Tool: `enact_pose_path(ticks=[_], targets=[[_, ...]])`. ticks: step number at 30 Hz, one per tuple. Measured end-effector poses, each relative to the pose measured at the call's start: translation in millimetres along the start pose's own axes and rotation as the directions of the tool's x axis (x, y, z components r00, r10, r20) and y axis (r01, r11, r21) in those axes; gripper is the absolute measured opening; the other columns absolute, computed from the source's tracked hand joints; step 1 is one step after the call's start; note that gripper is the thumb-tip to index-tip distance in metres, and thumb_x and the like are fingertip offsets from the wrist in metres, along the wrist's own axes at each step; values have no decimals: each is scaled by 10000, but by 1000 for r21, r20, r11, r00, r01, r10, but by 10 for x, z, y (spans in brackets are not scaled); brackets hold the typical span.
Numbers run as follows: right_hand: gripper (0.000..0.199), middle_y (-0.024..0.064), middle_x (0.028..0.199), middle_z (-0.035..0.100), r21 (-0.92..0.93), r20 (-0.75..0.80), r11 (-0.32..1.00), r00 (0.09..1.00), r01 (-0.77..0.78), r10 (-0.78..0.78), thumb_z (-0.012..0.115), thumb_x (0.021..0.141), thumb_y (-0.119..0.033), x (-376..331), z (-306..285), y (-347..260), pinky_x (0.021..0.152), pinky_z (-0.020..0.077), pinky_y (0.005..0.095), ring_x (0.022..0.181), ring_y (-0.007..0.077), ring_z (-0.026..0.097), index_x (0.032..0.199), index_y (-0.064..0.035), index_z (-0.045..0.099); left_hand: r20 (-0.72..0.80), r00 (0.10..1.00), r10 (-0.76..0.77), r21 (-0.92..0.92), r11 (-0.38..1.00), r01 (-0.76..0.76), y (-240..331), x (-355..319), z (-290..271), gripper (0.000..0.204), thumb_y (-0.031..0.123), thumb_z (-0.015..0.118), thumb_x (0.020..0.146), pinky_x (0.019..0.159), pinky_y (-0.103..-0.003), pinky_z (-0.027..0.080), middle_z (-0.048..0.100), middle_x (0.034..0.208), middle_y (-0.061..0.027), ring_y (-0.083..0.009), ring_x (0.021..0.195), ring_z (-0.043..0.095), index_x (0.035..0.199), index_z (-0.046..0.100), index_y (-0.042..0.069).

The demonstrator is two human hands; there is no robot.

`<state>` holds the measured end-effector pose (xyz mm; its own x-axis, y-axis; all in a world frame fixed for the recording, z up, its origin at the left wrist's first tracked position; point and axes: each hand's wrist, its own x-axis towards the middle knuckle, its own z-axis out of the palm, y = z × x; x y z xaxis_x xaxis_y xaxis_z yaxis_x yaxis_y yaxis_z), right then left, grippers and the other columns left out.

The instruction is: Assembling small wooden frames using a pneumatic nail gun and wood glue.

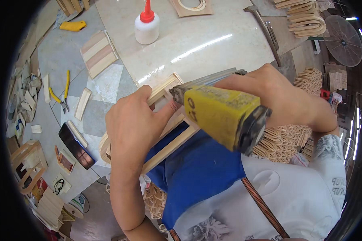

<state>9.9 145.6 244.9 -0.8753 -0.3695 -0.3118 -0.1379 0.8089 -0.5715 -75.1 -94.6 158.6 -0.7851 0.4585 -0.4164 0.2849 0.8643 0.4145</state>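
Note:
My right hand (265, 90) is wrapped round a worn yellow pneumatic staple gun (223, 114) with a black end cap. The tool lies tilted, and its metal nose reaches a pale wooden frame (171, 148) of narrow slats. My left hand (132, 124) grips that frame, its thumb stretched close to the nose. A curved end of the wood shows under the left wrist. Part of the frame lies over a blue apron (205, 172); the exact contact point of nose and wood is hard to make out.
On the table stand a white glue bottle (147, 32) with a red top and a striped wooden panel (99, 54). Yellow-handled pliers (63, 94), a phone (76, 146) and a hammer (265, 32) lie around. Bent wooden pieces (283, 140) are stacked beyond my right arm.

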Motion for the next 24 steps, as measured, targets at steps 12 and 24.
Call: enact_pose_path(ticks=[12, 24], targets=[[564, 120, 1037, 788, 230, -517, 971, 853, 58, 72, 863, 666, -36, -879, 694, 434, 672, 550, 269, 745, 214, 732, 1203, 10, 698, -533, 807, 253, 43, 961, -272, 256, -582, -7, 574, 582, 830, 784, 615, -378, 428, 545, 704, -63, -252, 626, 481, 812, 626, 47], [540, 126, 1012, 787, 309, -658, 946, 741, 101, 136, 841, 672, -46, -913, 1213, 613, 658, 536, 272, 726, 229, 722, 1197, -15, 717, -713, 557, 425, 301, 904, -304, 193, -859, 355, 507, 566, 823, 802, 726, -355, 402, 514, 782, -18, -205, 722, 484, 935, 690, 95]])
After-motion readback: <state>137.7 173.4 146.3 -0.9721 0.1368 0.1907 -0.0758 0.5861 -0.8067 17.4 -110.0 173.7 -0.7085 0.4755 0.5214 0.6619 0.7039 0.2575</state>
